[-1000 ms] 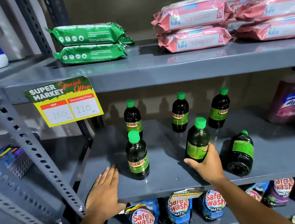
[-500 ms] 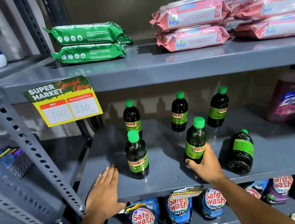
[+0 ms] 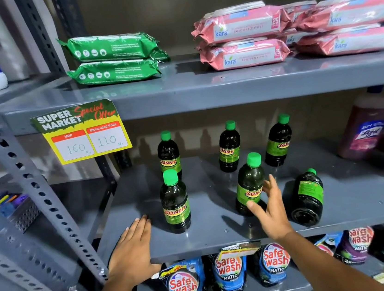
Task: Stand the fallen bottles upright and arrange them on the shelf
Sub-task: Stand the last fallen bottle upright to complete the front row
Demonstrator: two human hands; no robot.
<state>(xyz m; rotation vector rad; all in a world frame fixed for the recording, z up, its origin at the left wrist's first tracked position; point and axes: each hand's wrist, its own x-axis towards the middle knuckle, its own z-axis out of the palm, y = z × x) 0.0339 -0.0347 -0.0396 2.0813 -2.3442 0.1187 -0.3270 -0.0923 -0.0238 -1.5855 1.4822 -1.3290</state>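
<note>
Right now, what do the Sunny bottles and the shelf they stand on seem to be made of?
Sunny bottles: likely clear glossy plastic holding dark liquid, with highlights on the shoulders, green screw caps and printed film labels. Shelf: grey painted sheet metal, semi-gloss with faint reflections.

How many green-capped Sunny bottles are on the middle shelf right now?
6: three upright at the back, two upright in front, one lying front right. None seems hidden.

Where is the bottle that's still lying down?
The fallen bottle lies on the middle shelf, front right, just right of the right hand and the upright bottle beside it.
</note>
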